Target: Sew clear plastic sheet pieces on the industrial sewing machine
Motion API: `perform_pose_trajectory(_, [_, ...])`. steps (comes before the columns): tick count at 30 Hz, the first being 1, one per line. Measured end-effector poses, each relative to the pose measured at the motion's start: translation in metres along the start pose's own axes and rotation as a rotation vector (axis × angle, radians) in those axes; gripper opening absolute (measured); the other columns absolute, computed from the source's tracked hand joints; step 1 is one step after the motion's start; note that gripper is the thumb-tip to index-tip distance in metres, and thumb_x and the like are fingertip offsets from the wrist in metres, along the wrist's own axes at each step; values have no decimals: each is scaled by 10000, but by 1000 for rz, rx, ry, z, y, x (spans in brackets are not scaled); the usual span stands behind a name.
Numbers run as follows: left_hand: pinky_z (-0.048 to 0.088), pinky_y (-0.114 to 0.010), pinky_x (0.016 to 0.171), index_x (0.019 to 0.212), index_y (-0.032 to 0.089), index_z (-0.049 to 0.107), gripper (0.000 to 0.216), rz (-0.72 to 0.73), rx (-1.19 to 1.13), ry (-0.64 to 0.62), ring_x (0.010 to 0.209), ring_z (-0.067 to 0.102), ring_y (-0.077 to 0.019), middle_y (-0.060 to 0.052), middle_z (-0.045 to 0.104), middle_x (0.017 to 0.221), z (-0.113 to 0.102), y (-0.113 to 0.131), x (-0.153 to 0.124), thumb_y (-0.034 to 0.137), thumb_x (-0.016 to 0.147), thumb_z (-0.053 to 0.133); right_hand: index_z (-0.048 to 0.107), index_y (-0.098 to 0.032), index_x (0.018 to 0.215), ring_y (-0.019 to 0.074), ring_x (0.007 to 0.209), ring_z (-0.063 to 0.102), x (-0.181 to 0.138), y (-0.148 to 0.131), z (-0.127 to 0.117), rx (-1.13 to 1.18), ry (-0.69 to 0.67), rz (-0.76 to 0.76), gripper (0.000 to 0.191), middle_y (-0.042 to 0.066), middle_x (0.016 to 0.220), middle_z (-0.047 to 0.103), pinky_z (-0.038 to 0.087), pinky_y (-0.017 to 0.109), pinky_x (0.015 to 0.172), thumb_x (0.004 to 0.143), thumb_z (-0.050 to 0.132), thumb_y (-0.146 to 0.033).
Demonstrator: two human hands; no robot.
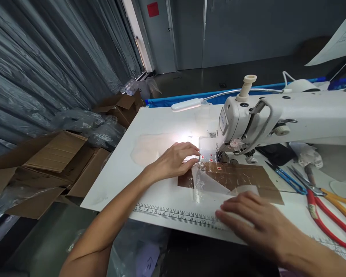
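- Viewing remotely, I find a curtain point(83, 50) at ten o'clock and an open carton point(57, 154) at nine, beside the white table point(115, 181).
- Six o'clock: my left hand point(177, 159), fingertips touching clear film point(203, 182); pinching or merely pressing, I cannot tell.
- Four to five: the film, against a brown sheet point(256, 181), apparently being aligned at the presser foot point(220, 157); next calls for flat, even guidance.
- Five: my right hand point(253, 219), fingers parted, loose.
- Three: sewing machine point(300, 111); four: red-handled scissors point(314, 209).

- Plastic film point(203, 181) is spotted with red, apparently white-edged marks point(219, 168).
- Flat sheet point(248, 175) is coloured brown.
- Sewing machine point(308, 115) is finished white.
- Ruler point(174, 215) is printed black.
- Snips point(288, 178) are coloured blue.
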State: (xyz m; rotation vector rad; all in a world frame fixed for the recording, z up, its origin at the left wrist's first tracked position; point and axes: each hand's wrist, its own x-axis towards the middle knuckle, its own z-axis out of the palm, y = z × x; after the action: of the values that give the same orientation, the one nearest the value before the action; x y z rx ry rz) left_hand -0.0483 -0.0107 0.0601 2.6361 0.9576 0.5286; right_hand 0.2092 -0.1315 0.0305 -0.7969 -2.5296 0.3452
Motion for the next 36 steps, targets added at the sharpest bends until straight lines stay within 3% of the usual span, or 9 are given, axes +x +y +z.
perform_pose_trajectory(5, [498,-340,851,1079,168,625,236,-19,-34,-83,973,619,-196,-77,651,1058,11,0,0,313,955,485,574,-250,1253,225,1029,627,-18,-10,-9,79,-239,6,402,68,1107,663,514,381,920,872,616,-372])
perform_pose_trajectory(9, [507,-304,769,1118,193,587,271,-65,-46,-173,907,610,-178,-63,622,1043,26,9,-6,385,959,481,552,-255,1282,215,1018,619,-23,12,-6,7,-86,140,370,70,1116,647,524,369,866,913,559,-286])
perform_pose_trajectory(12, [510,-299,719,1170,181,525,382,-133,-2,-79,891,592,-181,-85,576,1117,29,19,-15,472,922,524,559,-240,1285,235,1000,614,-21,24,6,-56,25,185,399,96,1144,630,526,395,827,897,587,-329])
perform_pose_trajectory(19, [458,-261,664,861,187,589,244,-194,-49,-161,753,595,-148,4,621,812,15,44,-62,421,916,556,575,-241,1243,214,890,623,-17,2,17,-78,91,29,364,86,1070,635,530,372,743,882,607,-275])
perform_pose_trajectory(23, [465,-333,646,800,169,545,461,-527,203,-10,688,597,-209,-34,609,730,43,71,-78,628,841,548,557,-238,1253,217,930,601,1,5,17,-3,109,37,346,105,1099,609,537,378,754,909,549,-206])
perform_pose_trajectory(25, [476,-366,684,817,169,525,414,-557,292,20,720,601,-232,-52,607,748,58,79,-76,579,866,538,541,-226,1272,223,990,589,18,12,18,43,130,46,350,113,1109,602,537,399,813,925,517,-199])
perform_pose_trajectory(29, [484,-345,743,838,175,491,77,-260,179,-97,776,596,-201,-56,614,846,66,84,-60,157,894,441,430,-213,1398,265,1240,481,46,23,15,113,134,50,479,150,1305,521,460,494,1006,931,520,-272])
perform_pose_trajectory(32, [494,-280,673,856,187,469,80,-53,-126,-237,704,575,-164,-15,590,786,54,90,-47,125,821,505,278,-242,1490,307,1355,374,42,28,7,259,-4,93,737,153,1471,387,413,531,1052,863,625,-414])
perform_pose_trajectory(36, [514,-207,698,935,196,504,104,197,-587,-443,727,586,-122,11,579,780,30,101,-38,121,867,479,281,-293,1487,271,1191,569,3,23,-1,741,-322,149,883,111,1346,555,519,389,955,753,751,-436])
